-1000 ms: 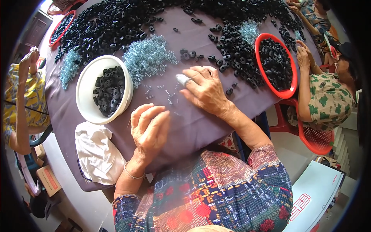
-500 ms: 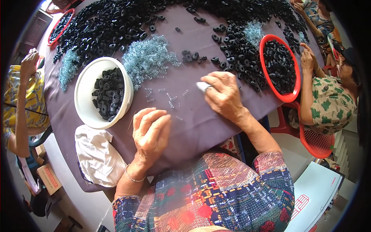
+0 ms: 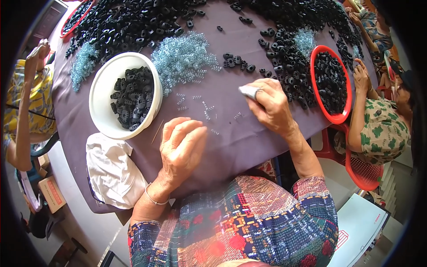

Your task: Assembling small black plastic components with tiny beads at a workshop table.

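Background, indoors: well lit
Table (image 3: 235, 151) draped purple-grey, beneath left hand (image 3: 181, 144) and right hand (image 3: 271, 107). Pale floor (image 3: 91, 229) left of left hand, carton (image 3: 52, 195) farther out. Red chair (image 3: 365, 172) right of right hand, steps-like structure (image 3: 388, 189) beyond.

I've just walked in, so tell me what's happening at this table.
The person's left hand and right hand, wearing a white finger cover, are apart over the purple cloth; I can't tell whether either holds anything. A few loose springs lie near them. Beyond is a spring heap, and at left a white bowl holds black parts.
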`<state>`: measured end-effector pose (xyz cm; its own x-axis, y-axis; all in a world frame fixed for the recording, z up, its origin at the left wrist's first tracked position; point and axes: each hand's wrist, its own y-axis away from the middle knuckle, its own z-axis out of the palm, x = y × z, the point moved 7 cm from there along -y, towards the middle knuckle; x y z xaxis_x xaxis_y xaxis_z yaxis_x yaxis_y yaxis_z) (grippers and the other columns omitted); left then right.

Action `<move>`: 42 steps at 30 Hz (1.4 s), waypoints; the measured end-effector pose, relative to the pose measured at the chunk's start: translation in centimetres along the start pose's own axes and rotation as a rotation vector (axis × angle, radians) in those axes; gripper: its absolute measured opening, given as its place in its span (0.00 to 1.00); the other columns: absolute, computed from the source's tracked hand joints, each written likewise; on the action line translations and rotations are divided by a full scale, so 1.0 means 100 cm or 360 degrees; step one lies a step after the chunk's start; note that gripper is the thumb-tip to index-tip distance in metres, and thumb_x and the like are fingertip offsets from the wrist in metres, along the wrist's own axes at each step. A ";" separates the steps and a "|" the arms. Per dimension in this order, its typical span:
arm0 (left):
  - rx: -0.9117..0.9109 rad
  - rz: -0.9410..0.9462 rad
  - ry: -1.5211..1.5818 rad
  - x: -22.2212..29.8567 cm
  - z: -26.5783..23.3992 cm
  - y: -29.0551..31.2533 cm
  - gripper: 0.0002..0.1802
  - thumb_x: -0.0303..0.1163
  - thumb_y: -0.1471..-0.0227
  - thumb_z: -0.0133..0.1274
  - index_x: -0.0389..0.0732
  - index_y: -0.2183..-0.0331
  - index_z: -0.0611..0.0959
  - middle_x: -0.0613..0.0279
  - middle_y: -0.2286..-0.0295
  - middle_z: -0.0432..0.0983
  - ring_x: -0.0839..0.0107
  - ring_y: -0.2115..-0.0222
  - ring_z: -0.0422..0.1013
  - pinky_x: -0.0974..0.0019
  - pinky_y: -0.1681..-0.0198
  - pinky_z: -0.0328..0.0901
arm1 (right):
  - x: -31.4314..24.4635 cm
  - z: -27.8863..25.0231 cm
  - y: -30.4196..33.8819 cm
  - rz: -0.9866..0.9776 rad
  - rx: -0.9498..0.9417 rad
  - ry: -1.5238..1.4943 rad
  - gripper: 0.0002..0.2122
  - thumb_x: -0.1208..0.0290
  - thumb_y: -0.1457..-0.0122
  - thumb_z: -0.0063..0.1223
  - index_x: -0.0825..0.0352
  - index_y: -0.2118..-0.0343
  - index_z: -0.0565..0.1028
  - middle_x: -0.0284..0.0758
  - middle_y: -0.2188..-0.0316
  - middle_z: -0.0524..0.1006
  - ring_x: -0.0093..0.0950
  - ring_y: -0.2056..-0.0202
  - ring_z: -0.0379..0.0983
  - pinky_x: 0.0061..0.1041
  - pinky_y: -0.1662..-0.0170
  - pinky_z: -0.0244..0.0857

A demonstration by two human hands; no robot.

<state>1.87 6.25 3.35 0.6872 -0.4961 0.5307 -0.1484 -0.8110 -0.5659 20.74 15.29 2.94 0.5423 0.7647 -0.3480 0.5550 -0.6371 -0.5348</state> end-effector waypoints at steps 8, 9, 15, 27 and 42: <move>-0.0002 0.0049 0.0012 0.003 -0.001 0.001 0.17 0.17 0.68 0.62 0.37 0.69 0.81 0.59 0.68 0.75 0.57 0.64 0.71 0.60 0.60 0.67 | 0.040 -0.015 -0.003 0.0286 0.0124 0.0644 0.13 0.77 0.49 0.56 0.67 0.59 0.77 0.36 0.63 0.77 0.33 0.59 0.71 0.31 0.57 0.63; -0.0004 0.0049 0.0007 0.003 -0.001 0.000 0.17 0.17 0.68 0.62 0.37 0.69 0.81 0.59 0.68 0.75 0.57 0.64 0.71 0.60 0.60 0.67 | 0.044 -0.010 -0.007 0.0276 0.0101 0.0701 0.13 0.76 0.49 0.56 0.67 0.59 0.77 0.36 0.62 0.76 0.33 0.59 0.71 0.31 0.57 0.63; -0.0017 0.0049 -0.0025 0.002 0.001 0.001 0.16 0.19 0.68 0.61 0.38 0.69 0.80 0.60 0.68 0.75 0.57 0.65 0.71 0.60 0.61 0.67 | 0.035 0.026 -0.019 0.0261 -0.0197 0.0635 0.12 0.74 0.50 0.58 0.69 0.61 0.76 0.37 0.60 0.75 0.33 0.57 0.70 0.31 0.56 0.62; 0.0015 0.0102 0.0034 0.005 0.000 0.002 0.15 0.19 0.68 0.60 0.38 0.70 0.79 0.61 0.69 0.74 0.59 0.66 0.70 0.61 0.63 0.67 | -0.012 0.000 0.007 -0.0022 -0.0130 0.0145 0.11 0.81 0.56 0.58 0.70 0.66 0.78 0.38 0.61 0.76 0.36 0.58 0.72 0.34 0.53 0.67; 0.0002 -0.0251 0.0116 -0.010 -0.003 0.000 0.13 0.19 0.59 0.62 0.37 0.66 0.82 0.57 0.70 0.75 0.64 0.71 0.73 0.66 0.68 0.69 | -0.024 -0.008 0.026 0.0214 0.0005 0.0145 0.10 0.82 0.58 0.61 0.70 0.70 0.78 0.37 0.67 0.75 0.35 0.65 0.70 0.32 0.61 0.65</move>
<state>0.96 6.63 2.98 0.6486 -0.3838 0.6573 -0.0419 -0.8803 -0.4726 21.44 11.69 2.99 0.6667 0.6604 -0.3455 0.4717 -0.7327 -0.4905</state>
